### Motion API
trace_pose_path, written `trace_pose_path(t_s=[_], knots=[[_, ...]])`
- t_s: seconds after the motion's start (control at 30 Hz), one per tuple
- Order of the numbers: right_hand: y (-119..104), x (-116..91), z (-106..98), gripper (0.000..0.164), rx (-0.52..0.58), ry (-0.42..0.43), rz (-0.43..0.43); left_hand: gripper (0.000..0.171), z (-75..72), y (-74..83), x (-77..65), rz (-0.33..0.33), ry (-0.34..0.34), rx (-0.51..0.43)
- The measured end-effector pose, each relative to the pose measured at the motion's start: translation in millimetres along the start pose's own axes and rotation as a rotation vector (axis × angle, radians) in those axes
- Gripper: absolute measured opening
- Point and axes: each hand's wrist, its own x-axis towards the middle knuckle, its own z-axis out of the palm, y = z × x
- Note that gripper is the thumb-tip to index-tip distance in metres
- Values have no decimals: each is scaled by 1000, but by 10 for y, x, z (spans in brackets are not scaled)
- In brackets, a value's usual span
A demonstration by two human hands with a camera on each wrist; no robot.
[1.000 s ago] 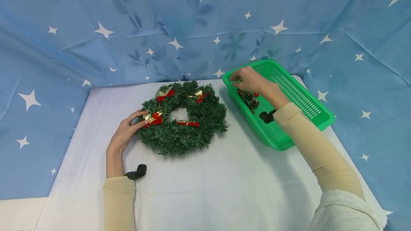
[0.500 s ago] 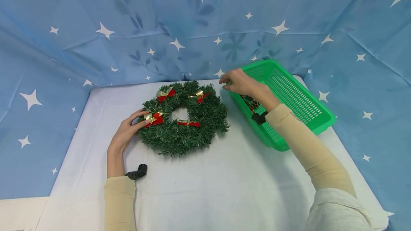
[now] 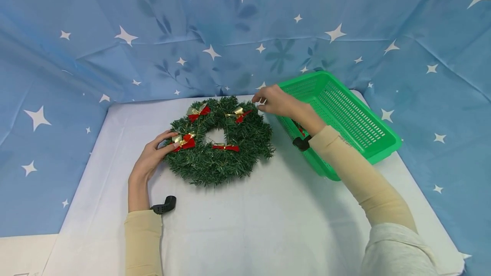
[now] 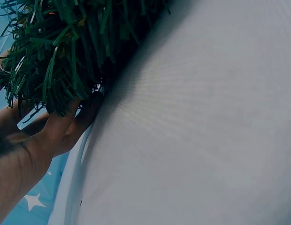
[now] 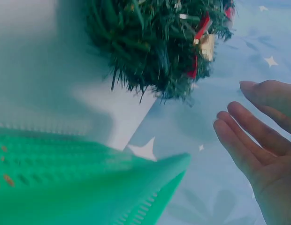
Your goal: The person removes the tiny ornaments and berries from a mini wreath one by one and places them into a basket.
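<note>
A green wreath [image 3: 216,167] of artificial pine lies on the white cloth, set with several red-and-gold bows. My left hand [image 3: 151,156] grips its left edge beside a bow [image 3: 185,142]; in the left wrist view, fingers [image 4: 58,129] reach under the needles [image 4: 56,61]. My right hand [image 3: 278,100] is in the air by the wreath's upper right edge, near another bow [image 3: 241,115]. In the right wrist view the right hand [image 5: 263,140] has its thumb and fingers apart, with nothing between them.
A green slotted basket [image 3: 377,152] stands to the right, partly under my right forearm. Small red-and-green decorations [image 3: 299,128] show inside it along its left wall. A blue star-patterned curtain [image 3: 215,24] hangs behind the table [image 3: 245,225] and at its sides.
My right hand has moved left, out from over the basket to the wreath's upper right edge. My left hand and the wreath have stayed in place.
</note>
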Motion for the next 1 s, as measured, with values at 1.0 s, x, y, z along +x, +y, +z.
trace_pose_path(t_s=[1.0], knots=[[-433,335,339,24,39,-66,-138,61,-28,-28,21,10,0,9]])
